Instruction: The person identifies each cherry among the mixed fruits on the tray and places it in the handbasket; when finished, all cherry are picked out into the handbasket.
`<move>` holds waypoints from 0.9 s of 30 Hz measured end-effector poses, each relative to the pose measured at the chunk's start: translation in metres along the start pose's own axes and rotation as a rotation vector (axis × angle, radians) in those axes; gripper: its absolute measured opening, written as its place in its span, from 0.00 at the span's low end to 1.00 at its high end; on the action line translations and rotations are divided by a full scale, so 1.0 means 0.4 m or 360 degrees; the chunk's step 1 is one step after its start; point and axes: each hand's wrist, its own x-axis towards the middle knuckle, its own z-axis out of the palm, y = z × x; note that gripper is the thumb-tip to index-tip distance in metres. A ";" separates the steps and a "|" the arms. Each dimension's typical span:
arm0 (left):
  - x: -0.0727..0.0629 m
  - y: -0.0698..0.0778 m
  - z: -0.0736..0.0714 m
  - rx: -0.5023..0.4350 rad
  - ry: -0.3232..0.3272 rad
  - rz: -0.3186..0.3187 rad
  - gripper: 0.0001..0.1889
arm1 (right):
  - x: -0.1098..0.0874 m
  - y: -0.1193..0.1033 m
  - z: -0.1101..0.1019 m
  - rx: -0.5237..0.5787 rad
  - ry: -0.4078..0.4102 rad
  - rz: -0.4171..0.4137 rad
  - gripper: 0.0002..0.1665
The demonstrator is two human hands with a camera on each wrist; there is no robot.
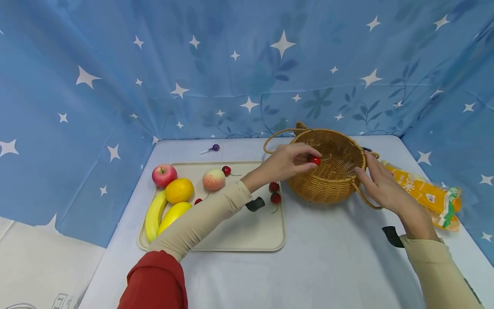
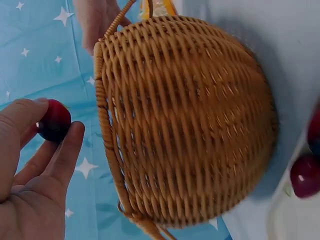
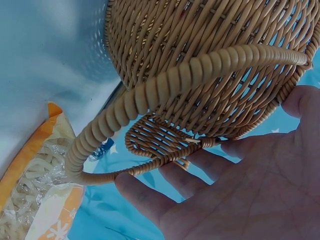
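Note:
Between thumb and fingertips, my left hand (image 1: 285, 165) pinches a red cherry (image 1: 315, 161) over the near left rim of a wicker basket (image 1: 322, 189). The left wrist view shows the cherry (image 2: 55, 120) beside the basket's mouth, its lower side dark. My right hand (image 1: 386, 184) touches the basket's right rim. In the right wrist view its fingers (image 3: 145, 197) are loosely extended along the rim and the looped handle (image 3: 165, 87), the thumb at the rim. The basket stands upright, its interior partly visible in the head view.
Left of the basket, a beige tray (image 1: 247, 238) carries an apple (image 1: 164, 176), a peach (image 1: 214, 179), a banana (image 1: 154, 216), two other yellow fruits and several cherries (image 1: 275, 187). A lollipop (image 1: 215, 147) lies behind it. An orange packet (image 1: 428, 193) lies right of the basket.

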 end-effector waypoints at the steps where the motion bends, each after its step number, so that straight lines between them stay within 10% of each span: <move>1: 0.010 0.002 0.003 -0.0001 -0.0011 -0.0002 0.16 | 0.000 -0.001 0.000 0.0000 -0.0002 0.0001 0.51; 19: 0.218 0.006 0.011 0.0271 -0.0473 -0.0170 0.14 | 0.001 -0.003 -0.003 -0.0007 -0.0014 0.0005 0.51; 27: 0.285 -0.003 0.016 0.0132 -0.0630 -0.0399 0.14 | 0.002 -0.002 -0.002 0.0003 -0.0011 -0.0008 0.50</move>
